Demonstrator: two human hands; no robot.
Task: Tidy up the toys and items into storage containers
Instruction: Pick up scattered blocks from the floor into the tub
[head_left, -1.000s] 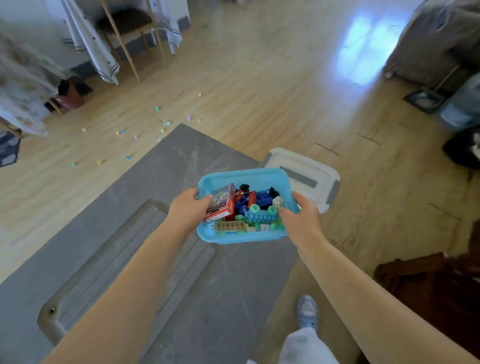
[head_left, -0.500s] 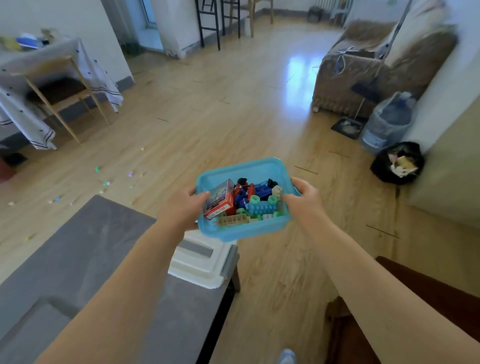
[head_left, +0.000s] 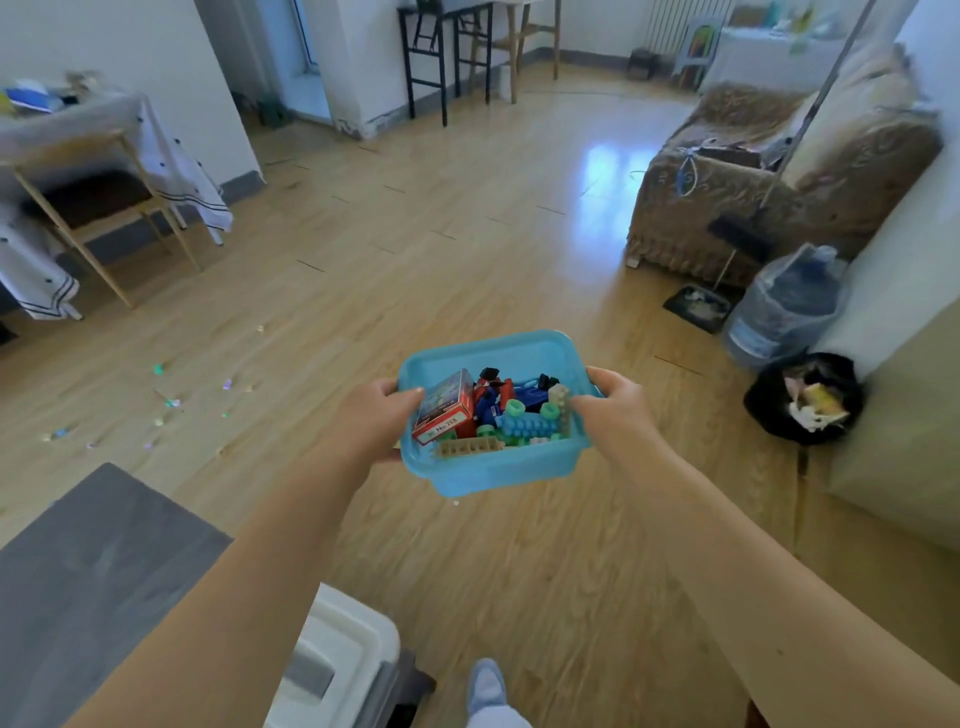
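A light blue plastic container (head_left: 498, 470) is held up in front of me, over the wooden floor. It is filled with toy building blocks (head_left: 524, 418) in blue, green and beige, plus a small red box (head_left: 444, 410). My left hand (head_left: 371, 421) grips its left rim, thumb over the edge. My right hand (head_left: 615, 402) grips the right rim the same way. Small coloured toy bits (head_left: 169, 402) lie scattered on the floor at the left.
A grey low table (head_left: 98, 566) is at the lower left with a white lid (head_left: 337, 660) at its corner. A cloth-covered table (head_left: 78, 156) stands far left. A sofa (head_left: 779, 171), water jug (head_left: 784, 306), dustpan (head_left: 698, 306) and black rubbish bag (head_left: 805, 400) line the right.
The view has swung up and to the right, away from the grey table. Both hands still hold the blue container, now carried out over the open floor.
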